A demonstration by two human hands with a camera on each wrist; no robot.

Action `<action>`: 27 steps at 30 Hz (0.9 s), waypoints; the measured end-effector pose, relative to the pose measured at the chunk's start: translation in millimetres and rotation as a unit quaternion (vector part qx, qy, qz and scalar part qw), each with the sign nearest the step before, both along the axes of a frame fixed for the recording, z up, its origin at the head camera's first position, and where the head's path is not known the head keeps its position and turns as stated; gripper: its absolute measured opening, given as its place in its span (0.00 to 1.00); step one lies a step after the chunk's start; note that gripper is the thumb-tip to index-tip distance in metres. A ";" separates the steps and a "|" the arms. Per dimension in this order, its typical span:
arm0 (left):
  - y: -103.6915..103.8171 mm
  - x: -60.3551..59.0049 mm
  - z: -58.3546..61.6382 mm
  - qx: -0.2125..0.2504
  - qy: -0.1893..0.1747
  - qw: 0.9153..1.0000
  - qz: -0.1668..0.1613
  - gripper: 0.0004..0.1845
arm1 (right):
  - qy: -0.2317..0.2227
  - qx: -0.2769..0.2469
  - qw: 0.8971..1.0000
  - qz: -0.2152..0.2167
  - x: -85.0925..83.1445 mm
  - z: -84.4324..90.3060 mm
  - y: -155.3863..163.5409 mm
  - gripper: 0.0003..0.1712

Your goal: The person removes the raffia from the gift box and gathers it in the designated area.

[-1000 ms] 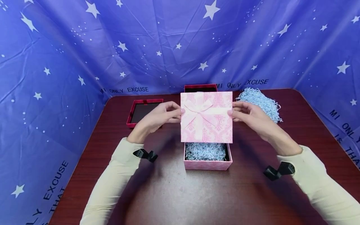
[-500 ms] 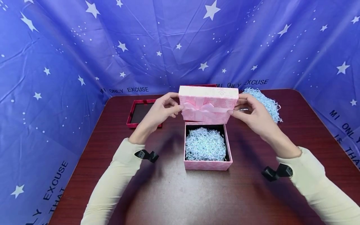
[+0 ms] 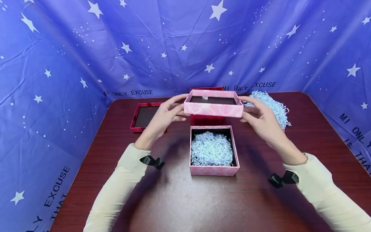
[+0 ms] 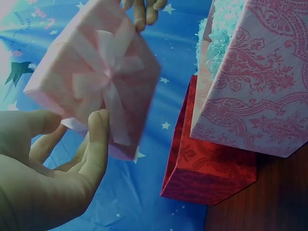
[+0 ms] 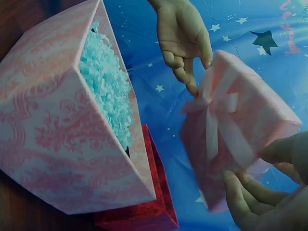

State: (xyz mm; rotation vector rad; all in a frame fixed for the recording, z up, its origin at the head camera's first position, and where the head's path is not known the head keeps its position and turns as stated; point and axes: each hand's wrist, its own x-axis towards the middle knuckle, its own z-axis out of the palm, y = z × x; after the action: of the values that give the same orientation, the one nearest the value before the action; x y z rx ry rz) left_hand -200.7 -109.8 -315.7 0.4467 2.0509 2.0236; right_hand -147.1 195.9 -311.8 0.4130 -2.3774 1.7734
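Note:
Between both hands a pink patterned box lid (image 3: 214,109) is held up, its dark inside facing upward. My left hand (image 3: 166,117) grips its left edge, and my right hand (image 3: 262,120) grips the right. On the underside a pale ribbon bow (image 4: 107,77) shows in the left wrist view; fingertips of both hands reach under that face. Just nearer than the lid stands the matching pink box (image 3: 214,170) on the table, uncovered. Light blue shredded paper (image 3: 211,149) fills it, with the black lining showing around the edges.
Behind the pink box is a red box (image 3: 207,120), partly hidden by the lid. A red lid (image 3: 142,116) lies inside-up at the back left of the dark wood table (image 3: 185,199). More blue shredded paper (image 3: 271,104) is heaped at the back right, near the starry blue cloth (image 3: 174,42).
The pink lid has turned over in my hands, from bow side facing me to inside up. It has risen off the view of the pink box, uncovering the shredded paper.

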 end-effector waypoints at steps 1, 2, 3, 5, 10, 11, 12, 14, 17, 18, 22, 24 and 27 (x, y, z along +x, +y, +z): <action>0.1 -0.1 -0.5 0.008 -0.005 1.000 0.002 0.21 | -0.006 -0.013 1.000 0.005 0.1 -0.4 -0.4 0.24; 0.3 -0.2 -1.1 0.017 -0.010 1.000 0.004 0.20 | -0.011 -0.027 0.999 0.012 0.3 -0.9 -0.8 0.23; 0.5 -0.2 -1.6 0.023 -0.014 1.000 0.006 0.20 | -0.019 -0.045 0.999 0.018 0.6 -1.1 -1.5 0.22; 0.9 -0.4 -2.6 0.029 -0.020 0.999 0.007 0.20 | -0.032 -0.077 0.996 0.027 0.5 -1.8 -2.7 0.21; 0.8 -0.7 -2.5 0.036 -0.027 0.999 -0.006 0.25 | -0.054 -0.104 0.993 0.028 -1.2 -2.8 -4.5 0.22; 0.8 -1.0 -2.2 0.037 -0.030 0.999 -0.009 0.27 | -0.060 -0.108 0.992 0.027 -1.5 -2.6 -4.7 0.24; 0.6 -1.2 -1.9 0.039 -0.033 0.999 -0.011 0.28 | -0.069 -0.113 0.991 0.026 -1.7 -2.2 -5.1 0.25; 0.1 -1.9 -1.9 0.043 -0.045 0.998 -0.013 0.31 | -0.089 -0.124 0.988 0.028 -1.5 -1.2 -5.8 0.29; -0.3 -2.7 -2.1 0.045 -0.059 0.997 -0.012 0.32 | -0.123 -0.130 0.984 0.025 -1.3 -0.1 -7.4 0.35; -0.6 -2.7 -2.3 0.046 -0.063 0.997 -0.012 0.32 | -0.131 -0.130 0.982 0.027 -1.1 0.0 -7.8 0.36; -2.4 -3.3 -3.6 0.037 -0.063 0.997 -0.019 0.31 | -0.140 -0.124 0.982 0.032 -1.3 -1.3 -9.1 0.37; -4.2 -3.4 -4.1 0.033 -0.060 0.997 -0.022 0.29 | -0.135 -0.123 0.982 0.039 -1.3 -2.3 -10.1 0.36; -7.6 -3.8 -4.7 0.036 -0.060 0.997 -0.025 0.27 | -0.126 -0.118 0.984 0.044 -1.8 -3.9 -12.9 0.35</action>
State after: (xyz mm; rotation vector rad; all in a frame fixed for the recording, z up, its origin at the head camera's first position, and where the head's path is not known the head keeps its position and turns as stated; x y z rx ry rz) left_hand -204.5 -117.3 -320.4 0.3749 1.8839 2.0486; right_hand -148.9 183.0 -315.7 0.2804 -2.2937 2.2383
